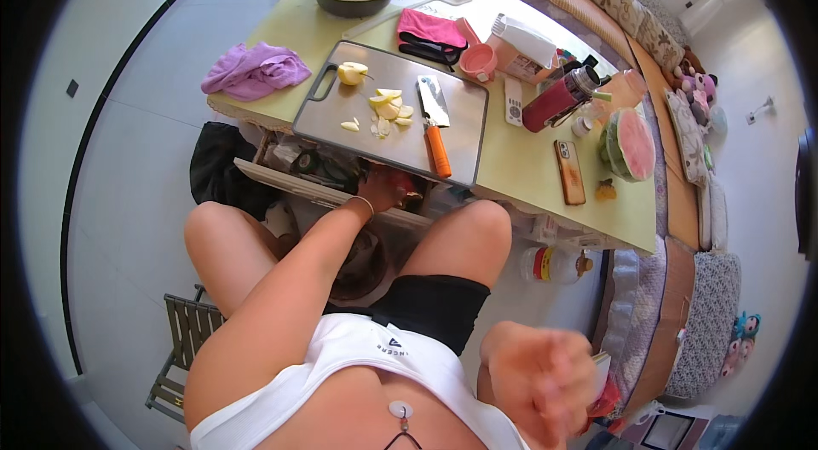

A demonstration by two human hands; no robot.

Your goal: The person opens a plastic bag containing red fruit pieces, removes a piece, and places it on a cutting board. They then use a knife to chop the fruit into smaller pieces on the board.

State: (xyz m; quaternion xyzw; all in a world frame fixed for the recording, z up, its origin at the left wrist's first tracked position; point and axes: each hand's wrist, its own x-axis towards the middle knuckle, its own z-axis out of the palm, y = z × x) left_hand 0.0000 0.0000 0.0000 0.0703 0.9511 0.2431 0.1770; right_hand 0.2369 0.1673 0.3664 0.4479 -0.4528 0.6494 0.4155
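My left hand [381, 187] reaches into the open drawer [285, 178] under the table's front edge, beside a red item [409, 193]; its fingers are partly hidden. My right hand [545, 377] is raised at the lower right, its fingers curled but smeared by motion. On the table lies a metal chopping board [328, 122] with a dark rim. It bears a peeled pear [350, 73] with its stem, a heap of cut pear pieces [388, 104], and a kitchen knife [434, 100] with an orange handle, lying to their right.
A colander [356, 7] of dark round fruit stands at the far left, above a purple cloth [256, 72]. On the right are a purple thermos [550, 105], a white remote [513, 100], a phone [569, 170] and a cut watermelon [626, 143]. A folding stool [189, 326] stands at lower left.
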